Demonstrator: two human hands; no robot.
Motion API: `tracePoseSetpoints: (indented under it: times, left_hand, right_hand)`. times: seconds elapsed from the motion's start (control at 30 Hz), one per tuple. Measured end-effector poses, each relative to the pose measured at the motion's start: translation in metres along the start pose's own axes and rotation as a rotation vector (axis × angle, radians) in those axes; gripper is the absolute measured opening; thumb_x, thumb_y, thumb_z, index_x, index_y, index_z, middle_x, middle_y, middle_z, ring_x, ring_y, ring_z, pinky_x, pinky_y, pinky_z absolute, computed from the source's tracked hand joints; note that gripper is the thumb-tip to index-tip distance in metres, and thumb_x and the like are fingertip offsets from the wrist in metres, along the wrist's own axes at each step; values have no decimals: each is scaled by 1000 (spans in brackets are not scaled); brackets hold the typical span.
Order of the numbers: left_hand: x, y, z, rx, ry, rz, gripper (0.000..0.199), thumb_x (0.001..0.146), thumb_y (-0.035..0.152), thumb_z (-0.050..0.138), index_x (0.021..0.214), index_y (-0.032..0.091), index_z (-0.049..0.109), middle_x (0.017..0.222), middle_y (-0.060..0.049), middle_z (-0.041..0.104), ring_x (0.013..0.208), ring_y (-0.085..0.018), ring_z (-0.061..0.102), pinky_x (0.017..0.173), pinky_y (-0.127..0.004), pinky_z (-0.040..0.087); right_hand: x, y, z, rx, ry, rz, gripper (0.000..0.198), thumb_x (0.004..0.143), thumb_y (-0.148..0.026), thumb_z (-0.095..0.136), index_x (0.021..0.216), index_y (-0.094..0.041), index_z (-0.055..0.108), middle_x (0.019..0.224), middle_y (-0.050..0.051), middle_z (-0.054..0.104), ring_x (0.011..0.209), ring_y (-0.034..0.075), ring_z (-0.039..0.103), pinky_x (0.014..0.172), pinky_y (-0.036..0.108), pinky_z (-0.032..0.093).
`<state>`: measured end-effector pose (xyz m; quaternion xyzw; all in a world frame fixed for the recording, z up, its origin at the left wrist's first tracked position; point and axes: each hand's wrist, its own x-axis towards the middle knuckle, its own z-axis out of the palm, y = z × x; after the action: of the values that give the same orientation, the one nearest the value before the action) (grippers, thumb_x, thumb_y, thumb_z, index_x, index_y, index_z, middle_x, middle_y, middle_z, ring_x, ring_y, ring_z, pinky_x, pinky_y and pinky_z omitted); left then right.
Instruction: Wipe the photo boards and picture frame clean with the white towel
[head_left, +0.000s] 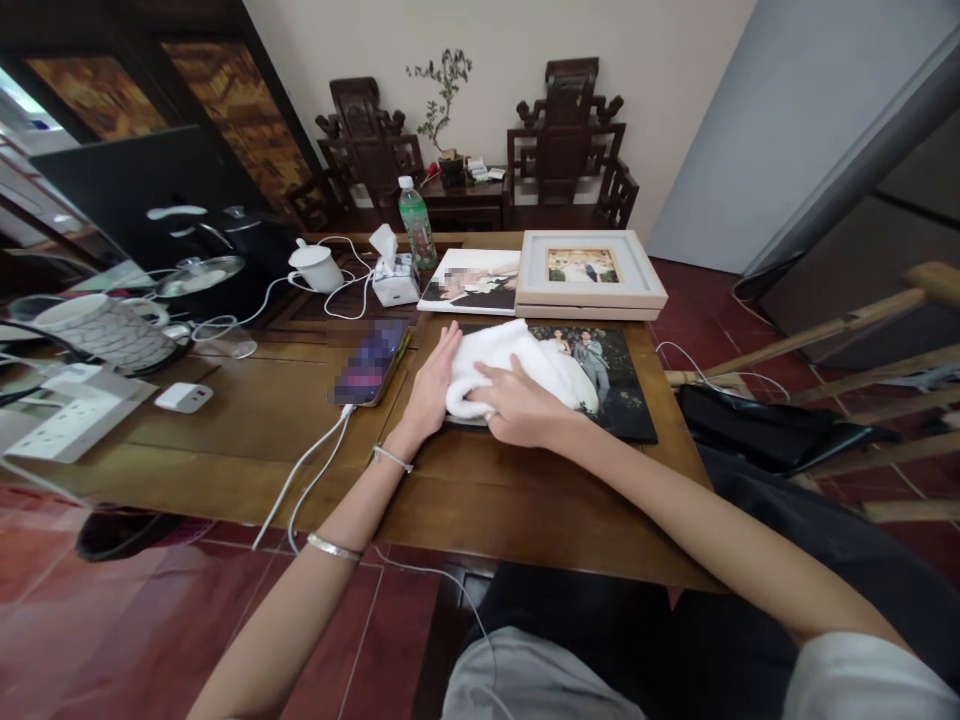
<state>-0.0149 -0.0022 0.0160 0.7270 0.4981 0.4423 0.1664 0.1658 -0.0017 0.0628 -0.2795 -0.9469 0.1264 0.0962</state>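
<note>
A dark wedding photo panel lies flat on the wooden table, showing two people in a dress and a grey suit. On its left part rests a folded white cloth. My right hand presses down on the cloth with its fingers curled into it. Along the panel's left edge stands my left hand, fingers stretched out and close together, touching the edge beside the cloth. The panel's left portion is hidden under the cloth and my right hand.
Behind the panel lie a framed photo box and another photo panel. A tissue box, a bottle and a lidded white cup stand nearby. Left are a charging phone, a charger and a power strip.
</note>
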Motion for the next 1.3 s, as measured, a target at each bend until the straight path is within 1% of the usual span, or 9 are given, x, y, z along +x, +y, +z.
tracePoseSetpoints:
  times: [0.1, 0.23, 0.33, 0.43, 0.63, 0.9, 1.03, 1.13, 1.3]
  left_hand:
    - [0, -4, 4, 55, -25, -34, 61, 97, 51, 11, 141, 19, 38, 152, -5, 30, 142, -18, 19, 117, -38, 16]
    - [-1, -6, 8, 85, -86, -98, 62, 97, 50, 17, 139, 11, 40, 151, -11, 30, 142, -18, 20, 117, -39, 17]
    - [-1, -6, 9, 94, -120, -79, 59, 97, 48, 22, 137, 10, 42, 149, -12, 32, 141, -19, 22, 116, -40, 17]
    - [-1, -6, 9, 108, -134, -53, 56, 96, 46, 26, 135, 11, 46, 147, -12, 37, 139, -20, 28, 116, -42, 20]
    - [1, -9, 10, 150, -154, -34, 54, 96, 43, 27, 131, 10, 50, 143, -13, 43, 138, -21, 32, 115, -43, 23]
    - [0, -15, 10, 153, -168, -40, 52, 96, 39, 28, 132, 8, 49, 143, -13, 43, 138, -20, 31, 115, -43, 22]
    - [0, -16, 10, 158, -160, -39, 51, 95, 39, 28, 130, 8, 51, 142, -14, 45, 136, -21, 34, 115, -43, 23]
    - [0, -17, 10, 150, -154, -46, 50, 95, 38, 28, 130, 10, 51, 142, -13, 45, 137, -21, 34, 115, -43, 23]
    - [1, -24, 10, 129, -211, -21, 50, 94, 36, 31, 136, 10, 44, 147, -12, 37, 140, -21, 26, 115, -45, 21]
  right_hand:
    - [-26, -11, -3, 59, -34, -57, 47, 69, -5, 41, 109, -16, 63, 122, 18, 60, 135, 27, 32, 104, 64, 16]
    - [-62, -14, -21, 129, -81, -68, 48, 64, -3, 39, 100, -21, 64, 115, 9, 65, 126, 25, 46, 106, 57, 22]
    - [-78, -4, -33, 87, -85, 26, 44, 68, -4, 39, 97, -24, 65, 101, 3, 70, 104, 25, 59, 99, 46, 34]
    - [-80, 21, -39, 5, -40, 164, 40, 72, -7, 40, 97, -23, 66, 92, 4, 71, 92, 25, 61, 88, 38, 41]
    - [-42, 64, -40, 15, 157, 296, 44, 70, -6, 38, 100, -17, 68, 103, 7, 70, 91, 25, 60, 80, 31, 41]
    - [55, 51, -31, 170, 244, 222, 37, 75, -14, 38, 96, -16, 69, 108, 7, 69, 95, 26, 60, 81, 29, 40]
    - [75, 48, -28, 140, 212, 207, 35, 77, -16, 39, 95, -15, 69, 106, 8, 69, 95, 27, 60, 82, 30, 39]
    - [58, 55, -30, 138, 210, 200, 36, 74, -13, 39, 93, -14, 70, 105, 9, 70, 93, 26, 60, 82, 30, 39]
    - [-11, 92, -45, 99, 221, 322, 38, 72, -13, 38, 93, -14, 69, 104, 9, 70, 89, 26, 60, 77, 31, 41]
